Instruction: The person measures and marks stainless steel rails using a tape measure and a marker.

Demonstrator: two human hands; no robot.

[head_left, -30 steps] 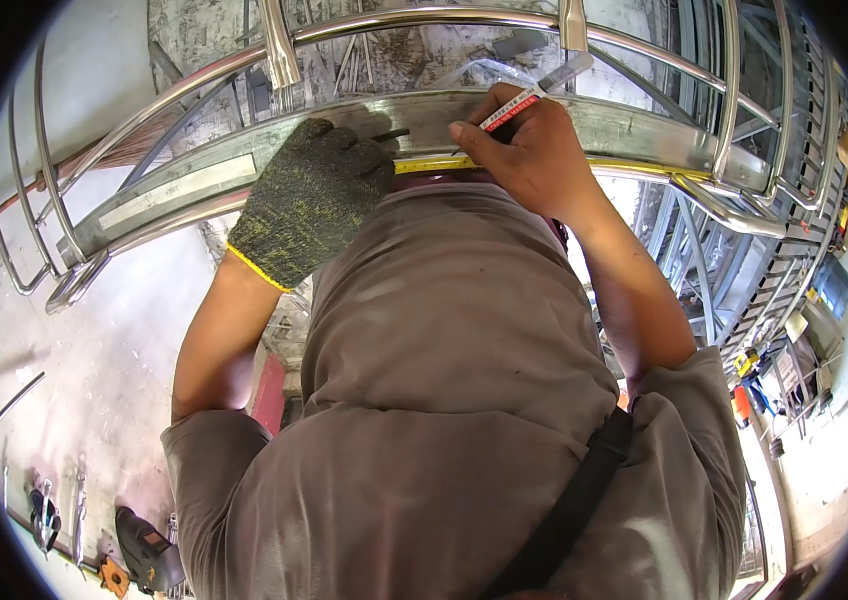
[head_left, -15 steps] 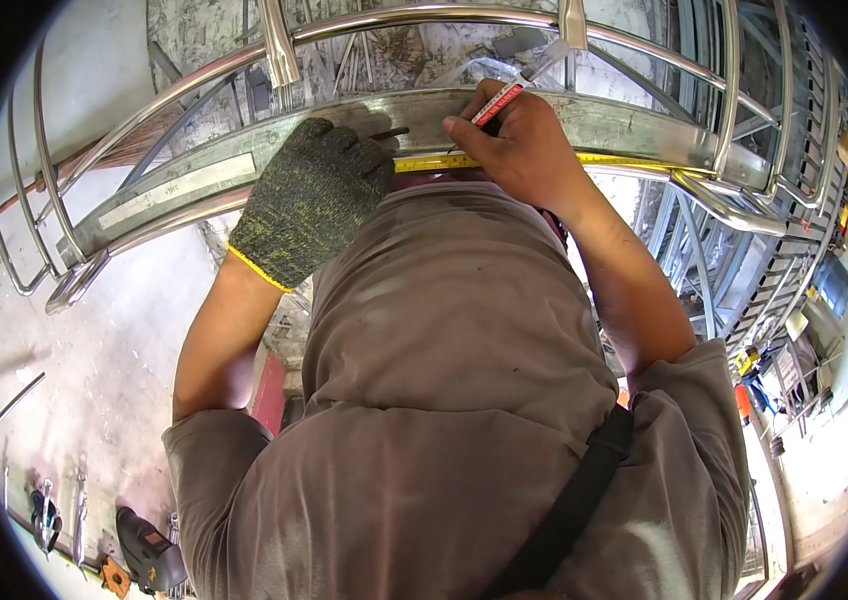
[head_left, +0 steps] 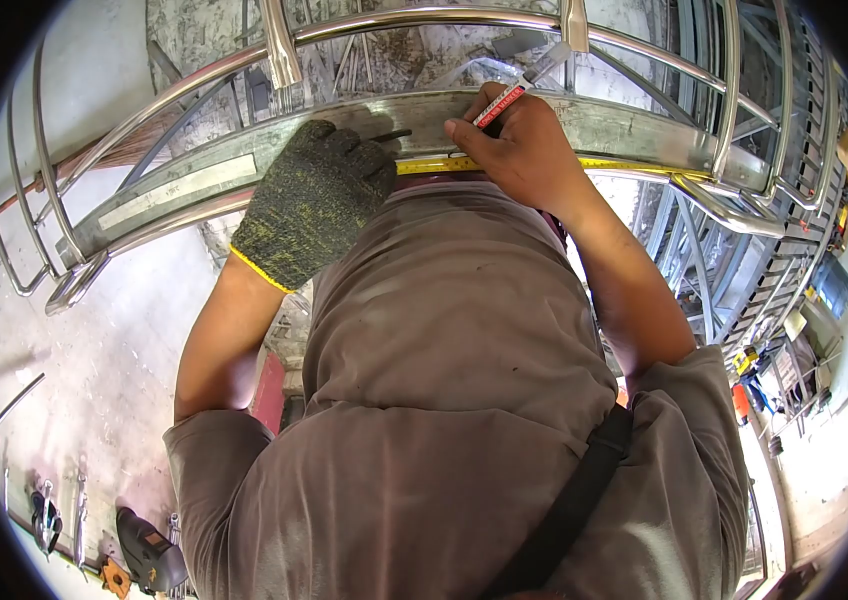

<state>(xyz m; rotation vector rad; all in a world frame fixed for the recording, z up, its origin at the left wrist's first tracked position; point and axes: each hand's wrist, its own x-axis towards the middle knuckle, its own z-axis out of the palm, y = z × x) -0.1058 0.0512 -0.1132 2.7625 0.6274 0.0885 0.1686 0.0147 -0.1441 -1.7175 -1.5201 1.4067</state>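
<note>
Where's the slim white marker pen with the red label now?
In the head view, the marker pen is near the top, right of centre, held in the bare right hand just above the long yellow measuring tape.

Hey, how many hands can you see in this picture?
2: the left hand, in a dark glove, and the bare right hand, holding a marker, both at the yellow measuring tape. I see no others.

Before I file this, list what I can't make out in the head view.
Head view:
Yellow tape: scale too small to read.
Gloved left hand: hides whether the tape runs beneath.
Right hand: covers a stretch of the tape.
Pale strip: marks too faint to read.
</note>
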